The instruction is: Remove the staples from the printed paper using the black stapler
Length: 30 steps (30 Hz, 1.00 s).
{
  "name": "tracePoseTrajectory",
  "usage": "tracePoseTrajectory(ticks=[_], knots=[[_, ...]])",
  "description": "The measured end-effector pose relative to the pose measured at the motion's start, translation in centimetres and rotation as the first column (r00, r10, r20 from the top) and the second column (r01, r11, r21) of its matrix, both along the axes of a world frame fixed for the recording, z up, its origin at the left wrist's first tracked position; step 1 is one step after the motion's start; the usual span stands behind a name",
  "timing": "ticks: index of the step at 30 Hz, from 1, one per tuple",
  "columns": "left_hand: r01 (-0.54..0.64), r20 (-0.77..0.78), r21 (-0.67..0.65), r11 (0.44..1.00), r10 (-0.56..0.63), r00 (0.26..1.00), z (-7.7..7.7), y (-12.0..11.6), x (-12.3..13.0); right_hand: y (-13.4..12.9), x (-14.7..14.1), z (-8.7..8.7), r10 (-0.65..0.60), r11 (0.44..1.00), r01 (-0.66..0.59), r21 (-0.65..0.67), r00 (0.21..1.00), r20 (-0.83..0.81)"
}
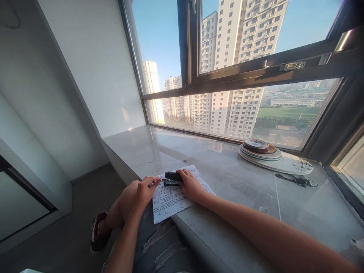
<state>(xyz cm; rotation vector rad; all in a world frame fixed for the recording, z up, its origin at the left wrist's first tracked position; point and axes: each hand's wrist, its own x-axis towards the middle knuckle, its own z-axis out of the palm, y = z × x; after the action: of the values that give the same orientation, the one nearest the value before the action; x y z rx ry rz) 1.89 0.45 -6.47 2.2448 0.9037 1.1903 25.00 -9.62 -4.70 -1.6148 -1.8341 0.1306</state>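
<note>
A black stapler (172,176) lies over printed sheets of paper (173,199) at the sill's front edge, its top and base parted on the left side. My right hand (192,185) is wrapped round the stapler's right end. At its left end, my left hand (146,191) pinches something small between thumb and fingertips, too small to make out. The sheets carry print and handwriting, and their lower left part hangs past the edge over my lap.
Stacked plates or round boards (260,149) stand at the right by the window. Dark keys or a cord (298,181) lie in front of them. A small grey piece (184,160) lies behind the papers on the grey sill (224,167).
</note>
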Motion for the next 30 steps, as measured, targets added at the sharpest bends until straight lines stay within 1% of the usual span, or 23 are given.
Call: tracePoseTrajectory(ticks=[4, 6, 9, 11, 13, 14, 16, 17, 19, 21, 23, 24, 25, 26, 28, 29, 30], knots=[[0.000, 0.050, -0.132, 0.991, 0.007, 0.999, 0.3, -0.4, -0.1, -0.1, 0.2, 0.3, -0.002, 1.000, 0.002, -0.001, 0.999, -0.045], [0.065, 0.075, -0.187, 0.980, -0.052, 0.996, 0.5, -0.4, 0.0, -0.3, 0.2, 0.8, 0.061, 0.998, -0.060, 0.013, 0.997, -0.056], [0.172, 0.130, -0.181, 0.968, -0.150, 0.980, 0.7, -0.5, 0.2, -1.1, 0.0, 1.9, 0.211, 0.977, -0.208, 0.048, 0.976, -0.052], [0.214, 0.157, -0.164, 0.963, -0.188, 0.969, 0.9, -0.6, 0.1, -1.6, -0.3, 2.5, 0.253, 0.966, -0.249, 0.067, 0.965, -0.062], [0.246, 0.125, -0.188, 0.951, -0.226, 0.966, 1.0, -0.9, -0.2, -1.9, -0.6, 2.8, 0.271, 0.962, -0.267, 0.060, 0.959, -0.081], [0.239, 0.102, -0.201, 0.950, -0.223, 0.970, 1.1, -1.0, -0.3, -1.9, -0.8, 2.8, 0.277, 0.961, -0.274, 0.045, 0.956, -0.093], [0.170, 0.099, -0.200, 0.965, -0.153, 0.983, 1.0, -1.2, -0.4, -1.7, -0.8, 2.7, 0.262, 0.965, -0.264, 0.002, 0.958, -0.118], [0.134, 0.129, -0.192, 0.972, -0.110, 0.985, 0.8, -1.2, -0.4, -1.5, -0.7, 2.6, 0.241, 0.969, -0.245, -0.019, 0.963, -0.119], [0.130, 0.224, -0.198, 0.972, -0.084, 0.971, 0.5, -1.1, -0.4, -1.0, 0.0, 2.5, 0.209, 0.975, -0.214, -0.053, 0.974, -0.091], [0.158, 0.320, -0.225, 0.961, -0.080, 0.944, 0.2, -0.8, -0.4, -0.5, 1.4, 2.7, 0.227, 0.969, -0.230, -0.092, 0.973, -0.050], [0.123, 0.406, -0.253, 0.960, -0.011, 0.914, 0.0, -0.5, -0.5, -0.2, 3.7, 3.2, 0.291, 0.941, -0.293, -0.172, 0.956, -0.040], [0.092, 0.438, -0.265, 0.960, 0.034, 0.898, -0.1, -0.4, -0.6, -0.2, 5.1, 3.6, 0.334, 0.913, -0.335, -0.232, 0.942, -0.047], [0.065, 0.460, -0.276, 0.959, 0.072, 0.885, -0.2, -0.3, -0.7, -0.3, 6.6, 4.0, 0.379, 0.873, -0.379, -0.308, 0.923, -0.062], [0.049, 0.477, -0.286, 0.957, 0.097, 0.874, -0.3, -0.3, -0.8, -0.5, 8.2, 4.3, 0.410, 0.832, -0.412, -0.371, 0.908, -0.088], [0.040, 0.498, -0.298, 0.954, 0.119, 0.859, -0.2, -0.4, -1.0, -0.7, 11.3, 4.9, 0.462, 0.750, -0.480, -0.456, 0.873, -0.159], [0.038, 0.506, -0.301, 0.953, 0.126, 0.854, -0.2, -0.5, -1.0, -0.6, 12.6, 5.0, 0.469, 0.725, -0.504, -0.469, 0.861, -0.199], [0.038, 0.513, -0.304, 0.952, 0.130, 0.849, -0.1, -0.6, -1.0, -0.3, 13.7, 4.9, 0.443, 0.750, -0.492, -0.443, 0.870, -0.217]])
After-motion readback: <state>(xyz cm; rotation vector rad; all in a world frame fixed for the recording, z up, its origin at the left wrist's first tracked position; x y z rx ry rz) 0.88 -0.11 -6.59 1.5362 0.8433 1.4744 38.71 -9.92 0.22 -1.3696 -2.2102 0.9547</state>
